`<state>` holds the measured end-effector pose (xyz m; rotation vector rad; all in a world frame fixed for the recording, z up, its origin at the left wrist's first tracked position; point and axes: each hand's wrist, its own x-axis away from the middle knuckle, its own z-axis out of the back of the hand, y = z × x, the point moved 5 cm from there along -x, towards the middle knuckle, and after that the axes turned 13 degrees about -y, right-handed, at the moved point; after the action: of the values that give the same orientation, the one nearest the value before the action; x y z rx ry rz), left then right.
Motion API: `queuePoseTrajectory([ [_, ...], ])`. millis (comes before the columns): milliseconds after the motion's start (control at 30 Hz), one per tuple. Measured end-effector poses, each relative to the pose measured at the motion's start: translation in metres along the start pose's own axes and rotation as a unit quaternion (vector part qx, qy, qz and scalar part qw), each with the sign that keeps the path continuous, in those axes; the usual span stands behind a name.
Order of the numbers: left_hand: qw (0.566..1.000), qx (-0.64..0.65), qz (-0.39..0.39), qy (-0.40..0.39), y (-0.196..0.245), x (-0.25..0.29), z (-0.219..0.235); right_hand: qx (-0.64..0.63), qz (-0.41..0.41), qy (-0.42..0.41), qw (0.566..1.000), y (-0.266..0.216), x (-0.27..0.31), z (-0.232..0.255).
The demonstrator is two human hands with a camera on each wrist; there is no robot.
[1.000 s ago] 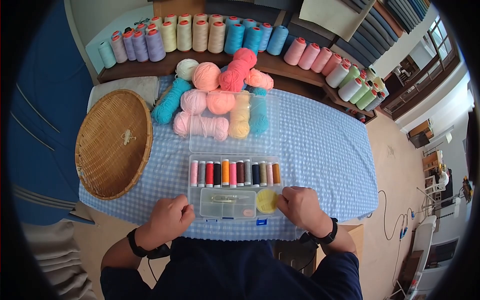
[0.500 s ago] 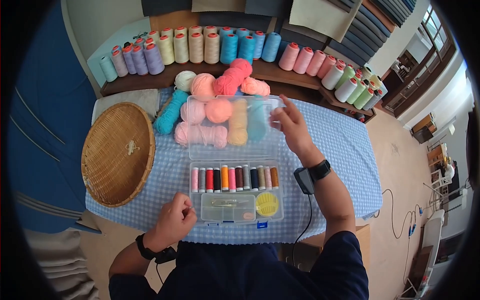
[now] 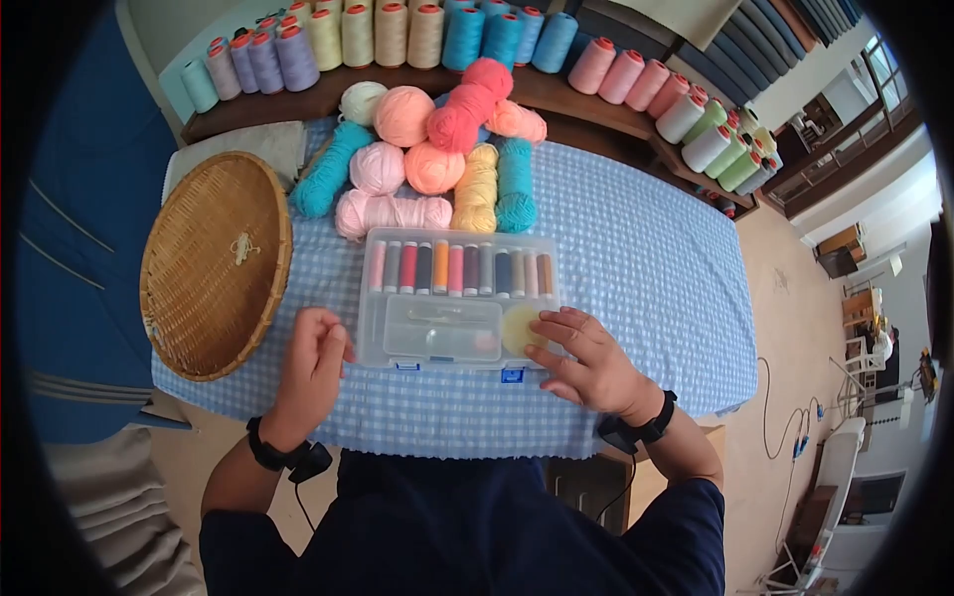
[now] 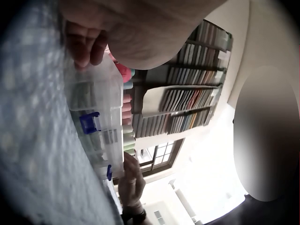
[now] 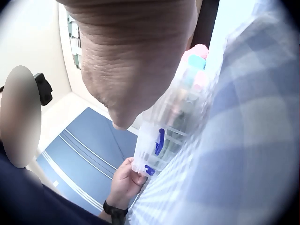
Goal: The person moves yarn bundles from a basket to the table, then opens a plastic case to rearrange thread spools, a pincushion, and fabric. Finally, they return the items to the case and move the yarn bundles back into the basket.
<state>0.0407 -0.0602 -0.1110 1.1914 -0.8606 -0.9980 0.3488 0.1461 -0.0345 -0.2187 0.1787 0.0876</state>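
A clear plastic sewing box [image 3: 372,333] lies on the table with its lid down. Through the lid show a row of thread spools [image 3: 441,268], a smaller clear case [image 3: 442,343] and a pale yellow disc [image 3: 515,323]. My right hand [image 3: 591,363] rests on the lid's right front part, fingers spread and slightly bent, partly over the disc. At the box's left side is my left hand [image 3: 310,363], its fingers loosely curled right by the edge. Two blue latches [image 3: 512,375] stick out at the front, seen also in the left wrist view as a blue clip [image 4: 90,123].
Several balls and skeins of yarn [image 3: 402,116] lie just behind the box. A round woven basket [image 3: 214,278] is at the left on the checked tablecloth [image 3: 646,288]. Large thread cones [image 3: 407,35] line the curved shelf [image 3: 556,104] at the back.
My right hand left the box's right side, reached up to the raised lid and came down with it; the lid now covers the box. The box sits nearer the yarn, with my left hand beside it.
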Motion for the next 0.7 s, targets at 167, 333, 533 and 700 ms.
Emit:
queuePoseTrajectory([
  [167, 0.924, -0.325, -0.200, -0.022, 0.065, 0.004, -0.022, 0.041, 0.052, 0.031, 0.997, -0.022, -0.005, -0.001],
  [333, 0.836, -0.480, -0.207, -0.166, 0.090, -0.012, -0.055, 0.142, 0.075, -0.010, 0.987, -0.034, -0.025, -0.015],
  [533, 0.806, -0.517, -0.167, -0.236, 0.074, -0.013, -0.064, 0.138, 0.083, 0.023, 0.987, -0.028, -0.016, -0.017],
  [700, 0.813, -0.504, -0.163, -0.242, 0.074, -0.014, -0.062, 0.086, 0.069, 0.028, 0.993, -0.024, -0.015, -0.017],
])
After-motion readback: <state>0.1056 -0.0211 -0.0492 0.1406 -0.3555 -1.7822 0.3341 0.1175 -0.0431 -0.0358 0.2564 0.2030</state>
